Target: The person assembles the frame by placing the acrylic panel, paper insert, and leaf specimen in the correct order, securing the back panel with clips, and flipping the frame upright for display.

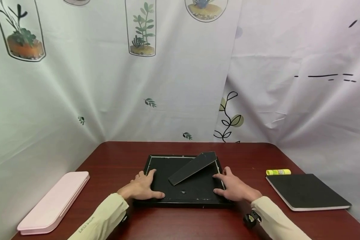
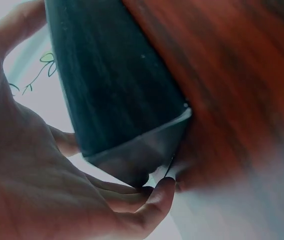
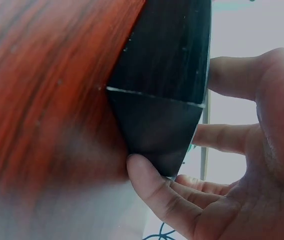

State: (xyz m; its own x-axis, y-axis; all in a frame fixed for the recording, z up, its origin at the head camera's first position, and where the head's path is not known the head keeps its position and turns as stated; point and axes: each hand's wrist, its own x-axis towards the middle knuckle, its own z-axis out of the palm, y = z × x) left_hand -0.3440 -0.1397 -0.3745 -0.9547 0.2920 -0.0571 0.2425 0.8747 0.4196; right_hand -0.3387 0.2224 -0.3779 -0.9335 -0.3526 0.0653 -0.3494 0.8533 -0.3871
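A black picture frame [image 1: 198,190] lies back side up in the middle of the table in the head view, its tapered easel stand [image 1: 193,168] resting slantwise across the backing. My left hand [image 1: 141,187] grips the left side, thumb on the back panel. On the opposite side my right hand [image 1: 236,187] holds the frame, with thumb and forefinger reaching over onto the back. Fingers of the left hand curl at a corner of the frame [image 2: 111,75] in the left wrist view. The right wrist view shows a little finger against the frame's side [image 3: 157,125]. The frame's front is hidden.
A pink case [image 1: 55,201] lies along the table's left edge. To the right are a black-covered book [image 1: 309,191] and a yellow glue stick [image 1: 278,172] just behind it. Patterned white cloth [image 1: 180,83] hangs around the dark red table [image 1: 114,160].
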